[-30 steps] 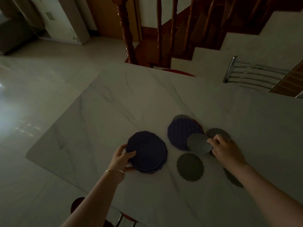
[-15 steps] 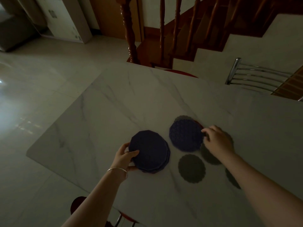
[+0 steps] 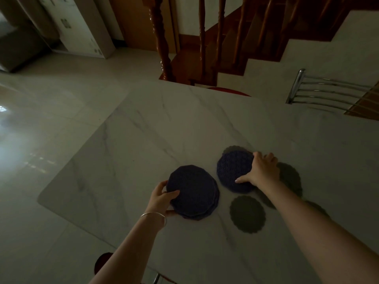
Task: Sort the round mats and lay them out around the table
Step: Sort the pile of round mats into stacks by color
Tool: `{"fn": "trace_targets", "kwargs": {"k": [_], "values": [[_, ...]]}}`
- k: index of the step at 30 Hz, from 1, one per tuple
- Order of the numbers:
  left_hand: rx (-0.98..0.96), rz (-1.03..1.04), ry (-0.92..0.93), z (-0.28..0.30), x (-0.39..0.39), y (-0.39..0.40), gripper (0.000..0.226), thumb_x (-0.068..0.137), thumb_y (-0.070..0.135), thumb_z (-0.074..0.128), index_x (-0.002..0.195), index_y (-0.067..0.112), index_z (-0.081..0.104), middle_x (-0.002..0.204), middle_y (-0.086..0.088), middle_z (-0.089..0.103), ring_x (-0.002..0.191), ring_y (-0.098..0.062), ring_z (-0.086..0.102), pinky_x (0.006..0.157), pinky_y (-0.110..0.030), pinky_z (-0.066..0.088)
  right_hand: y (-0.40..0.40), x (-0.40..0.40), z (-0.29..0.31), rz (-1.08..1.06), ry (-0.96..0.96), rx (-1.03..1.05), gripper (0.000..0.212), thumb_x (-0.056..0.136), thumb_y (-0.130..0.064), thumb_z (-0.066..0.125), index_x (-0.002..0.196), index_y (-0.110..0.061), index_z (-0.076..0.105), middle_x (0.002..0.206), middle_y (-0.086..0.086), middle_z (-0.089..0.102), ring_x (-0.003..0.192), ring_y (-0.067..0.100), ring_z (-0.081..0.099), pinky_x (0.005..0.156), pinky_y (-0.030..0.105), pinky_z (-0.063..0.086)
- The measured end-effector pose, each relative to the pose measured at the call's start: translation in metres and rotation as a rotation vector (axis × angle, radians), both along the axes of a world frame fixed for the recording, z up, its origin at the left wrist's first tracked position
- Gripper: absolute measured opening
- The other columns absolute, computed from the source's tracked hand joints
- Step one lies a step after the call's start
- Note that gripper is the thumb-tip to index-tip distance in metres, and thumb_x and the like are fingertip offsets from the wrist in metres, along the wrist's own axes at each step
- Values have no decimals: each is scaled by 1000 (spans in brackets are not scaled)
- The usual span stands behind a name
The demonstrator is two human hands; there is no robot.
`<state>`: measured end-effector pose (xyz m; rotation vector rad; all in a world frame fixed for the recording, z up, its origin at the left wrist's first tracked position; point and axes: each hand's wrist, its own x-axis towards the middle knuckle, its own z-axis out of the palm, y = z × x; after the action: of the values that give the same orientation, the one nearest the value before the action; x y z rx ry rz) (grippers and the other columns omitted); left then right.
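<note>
1. Mats lie on a white marble tabletop [image 3: 155,140] under dim light, grouped toward its near right part.
2. Stack of dark blue round mats [image 3: 193,194] sits at the middle of the group; the left hand [image 3: 162,198] holds its edge at 9 o'clock, thumb on top and fingers [image 3: 171,212] curled under the rim. A thin bangle [image 3: 153,215] circles that wrist.
3. Second dark blue mat [image 3: 233,171] lies at 2 o'clock from the stack, close but apart from it. The right hand [image 3: 263,171] grips its right edge, thumb pressed on the top face and the other fingers curled round the far rim.
4. Grey scalloped mat [image 3: 233,149] peeks out from under that blue mat at 12 o'clock.
5. Olive-grey scalloped mat [image 3: 247,214] lies flat and alone at 4 o'clock from the stack, just beside it.
6. Another grey scalloped mat [image 3: 291,179] lies at 3 o'clock of the right hand, partly hidden by the forearm; more dark mat edges show beneath the arm, too dim to count.
7. Chrome chair back [image 3: 320,91] stands at the tabletop's far right, with a wooden staircase [image 3: 205,48] beyond the far edge.
</note>
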<state>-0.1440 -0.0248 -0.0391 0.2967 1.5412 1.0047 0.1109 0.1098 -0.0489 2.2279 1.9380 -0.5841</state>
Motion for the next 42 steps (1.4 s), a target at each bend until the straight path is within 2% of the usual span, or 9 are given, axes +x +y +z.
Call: {"fn": "trace_targets", "kwargs": {"k": [5, 7, 11, 16, 23, 29, 32, 36, 42], "values": [[5, -14, 4, 2, 1, 2, 44, 87, -2, 57, 128, 11, 48, 120, -11, 56, 89, -25, 60, 69, -51, 55, -1, -12, 3, 93, -8, 94, 105, 45, -48, 89, 130, -20, 34, 131, 17, 26, 118, 37, 37, 83, 44, 49], [1, -11, 2, 2, 1, 2, 44, 87, -2, 57, 129, 11, 48, 119, -11, 56, 91, -26, 59, 69, -51, 55, -1, -10, 3, 86, -37, 72, 105, 46, -51, 87, 129, -14, 35, 133, 18, 26, 118, 37, 38, 87, 43, 48], [7, -19, 8, 1, 0, 3, 43, 87, -1, 58, 127, 12, 48, 123, -12, 56, 89, -25, 60, 66, -48, 55, 1, -4, 0, 38, 40, -22, 120, 50, -52, 86, 141, -10, 20, 143, 22, 31, 129, 39, 35, 103, 47, 38], [-6, -22, 22, -2, 0, 3, 41, 87, -1, 58, 125, 13, 49, 124, -12, 56, 99, -31, 58, 64, -47, 56, -1, -8, 2, 31, 35, -46, 119, 50, -50, 86, 141, -13, 21, 142, 22, 32, 130, 41, 33, 102, 50, 38], [-30, -16, 31, -1, 2, 3, 37, 88, 0, 57, 121, 16, 51, 122, -12, 56, 105, -34, 57, 68, -49, 55, 0, -12, 6, -64, 29, -123, 122, 42, -50, 90, 138, -11, 27, 146, 23, 18, 134, 41, 22, 104, 49, 36], [-12, -21, 15, 4, 4, 3, 42, 88, -2, 55, 128, 10, 48, 115, -10, 57, 82, -22, 62, 50, -41, 59, -5, -15, 5, -41, 38, 11, 104, 47, -43, 90, 127, -6, 34, 136, 23, 32, 125, 38, 33, 97, 43, 42], [-10, -21, 8, 5, 6, 4, 42, 89, -3, 55, 129, 10, 48, 118, -12, 57, 84, -24, 61, 57, -44, 57, -6, -17, 3, -20, 58, 7, 101, 52, -40, 89, 129, -5, 33, 136, 21, 29, 125, 38, 34, 100, 43, 41], [-16, -19, -2, 7, 5, 4, 44, 88, -3, 55, 129, 11, 47, 124, -13, 54, 96, -31, 58, 61, -46, 54, -6, -10, 2, 32, 24, -8, 103, 54, -50, 85, 132, -5, 36, 135, 18, 32, 125, 36, 34, 99, 42, 42], [-17, -15, -2, 2, 4, 4, 42, 89, -2, 55, 128, 10, 48, 124, -14, 54, 100, -34, 57, 63, -48, 54, 0, -6, 8, 0, 29, -42, 112, 43, -52, 88, 130, -6, 35, 137, 21, 31, 126, 37, 33, 101, 43, 39]]}}
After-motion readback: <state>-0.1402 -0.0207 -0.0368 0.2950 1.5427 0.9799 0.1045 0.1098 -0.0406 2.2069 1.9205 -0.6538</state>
